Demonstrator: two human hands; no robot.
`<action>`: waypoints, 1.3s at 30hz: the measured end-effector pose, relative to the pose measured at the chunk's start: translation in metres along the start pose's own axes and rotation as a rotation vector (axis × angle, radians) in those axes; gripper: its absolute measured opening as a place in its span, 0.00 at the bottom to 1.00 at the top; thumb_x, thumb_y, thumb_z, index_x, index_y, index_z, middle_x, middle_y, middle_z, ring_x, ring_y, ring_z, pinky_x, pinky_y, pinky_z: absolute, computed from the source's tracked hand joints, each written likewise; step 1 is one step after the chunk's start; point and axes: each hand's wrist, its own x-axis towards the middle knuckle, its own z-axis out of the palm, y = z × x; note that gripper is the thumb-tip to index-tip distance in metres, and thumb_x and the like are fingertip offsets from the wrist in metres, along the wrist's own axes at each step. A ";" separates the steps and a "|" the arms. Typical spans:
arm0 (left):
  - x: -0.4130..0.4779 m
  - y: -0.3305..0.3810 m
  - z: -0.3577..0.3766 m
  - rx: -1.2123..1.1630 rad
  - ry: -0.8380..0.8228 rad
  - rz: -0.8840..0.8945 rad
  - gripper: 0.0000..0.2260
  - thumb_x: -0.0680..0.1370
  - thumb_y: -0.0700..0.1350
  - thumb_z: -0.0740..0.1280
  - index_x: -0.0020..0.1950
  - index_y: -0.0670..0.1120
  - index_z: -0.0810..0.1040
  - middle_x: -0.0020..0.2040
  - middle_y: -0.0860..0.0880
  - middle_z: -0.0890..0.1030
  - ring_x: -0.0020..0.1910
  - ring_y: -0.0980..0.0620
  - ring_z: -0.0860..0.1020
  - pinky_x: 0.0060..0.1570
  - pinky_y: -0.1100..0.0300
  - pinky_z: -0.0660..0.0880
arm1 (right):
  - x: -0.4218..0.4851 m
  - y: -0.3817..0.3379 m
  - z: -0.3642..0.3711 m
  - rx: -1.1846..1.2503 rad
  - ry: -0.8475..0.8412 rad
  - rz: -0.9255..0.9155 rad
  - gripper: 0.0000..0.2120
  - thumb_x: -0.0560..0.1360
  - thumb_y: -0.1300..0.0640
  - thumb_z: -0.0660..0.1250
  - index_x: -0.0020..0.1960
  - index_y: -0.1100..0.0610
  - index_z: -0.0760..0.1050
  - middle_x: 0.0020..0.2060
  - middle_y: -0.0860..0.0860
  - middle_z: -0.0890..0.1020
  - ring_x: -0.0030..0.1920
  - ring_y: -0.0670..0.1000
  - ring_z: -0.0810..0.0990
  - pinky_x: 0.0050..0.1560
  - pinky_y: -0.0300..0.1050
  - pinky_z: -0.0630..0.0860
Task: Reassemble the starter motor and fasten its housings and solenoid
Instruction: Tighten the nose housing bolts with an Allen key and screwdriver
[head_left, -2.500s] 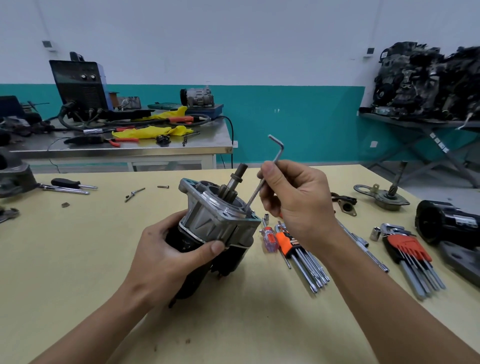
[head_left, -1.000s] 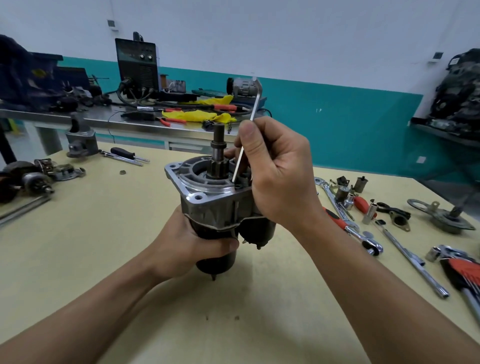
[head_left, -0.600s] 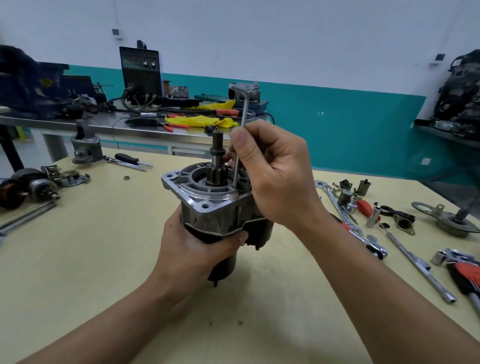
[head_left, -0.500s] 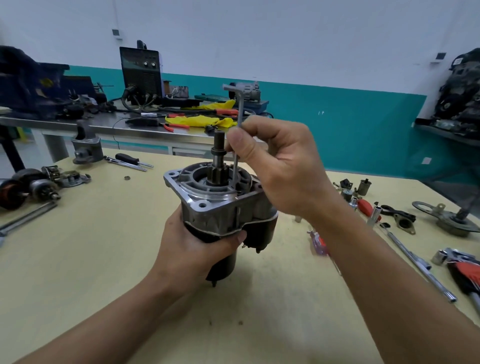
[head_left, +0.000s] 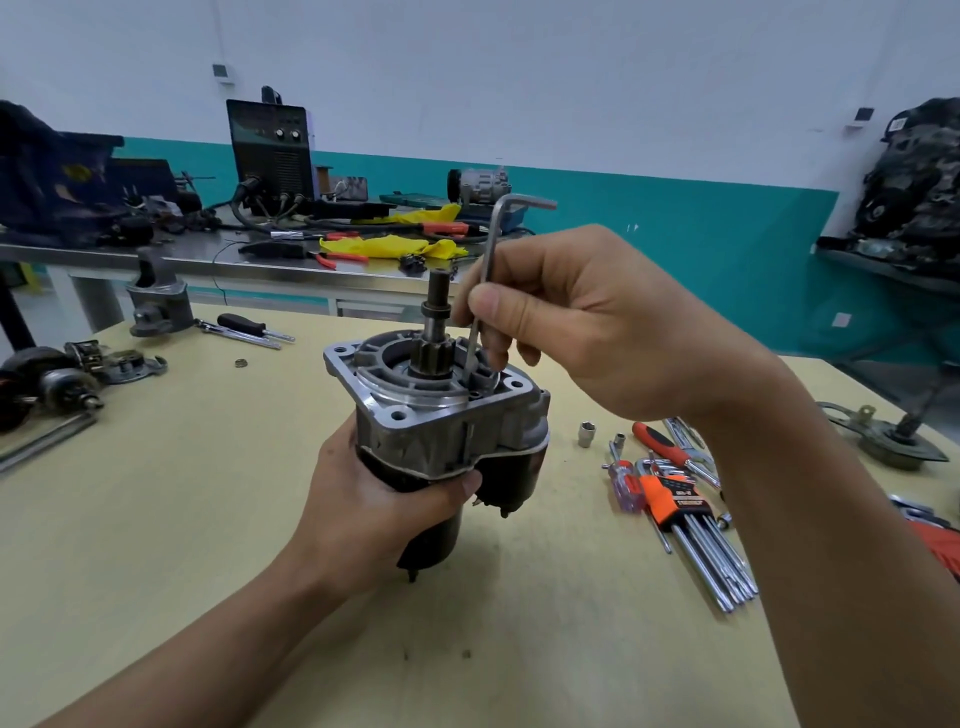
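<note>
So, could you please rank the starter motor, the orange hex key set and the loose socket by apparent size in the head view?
1. starter motor
2. orange hex key set
3. loose socket
The motor is held nearer the camera, though the order looks safe.

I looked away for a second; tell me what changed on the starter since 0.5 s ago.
The hex key has turned: its short arm swung from pointing left to right. The right hand still pinches its shaft in the housing; the left hand still holds the starter motor upright.
</note>
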 end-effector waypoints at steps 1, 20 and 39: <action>0.000 0.000 0.000 0.000 -0.003 0.000 0.24 0.64 0.47 0.77 0.59 0.47 0.80 0.54 0.55 0.85 0.54 0.57 0.83 0.48 0.71 0.77 | 0.000 0.000 0.000 -0.007 0.004 0.005 0.10 0.82 0.60 0.62 0.49 0.61 0.81 0.33 0.50 0.80 0.34 0.43 0.78 0.36 0.33 0.71; 0.000 0.002 0.000 0.013 -0.009 0.024 0.23 0.64 0.48 0.77 0.57 0.48 0.81 0.53 0.55 0.86 0.53 0.57 0.83 0.48 0.71 0.76 | -0.002 0.005 0.000 0.098 0.175 -0.060 0.10 0.78 0.59 0.69 0.42 0.64 0.81 0.30 0.53 0.81 0.28 0.48 0.77 0.31 0.36 0.72; -0.001 -0.001 -0.002 0.066 -0.007 0.007 0.23 0.64 0.40 0.78 0.58 0.47 0.81 0.53 0.56 0.85 0.54 0.58 0.83 0.48 0.72 0.76 | -0.002 0.003 0.001 0.053 0.098 -0.012 0.12 0.78 0.57 0.68 0.41 0.64 0.81 0.29 0.52 0.77 0.29 0.49 0.73 0.31 0.42 0.72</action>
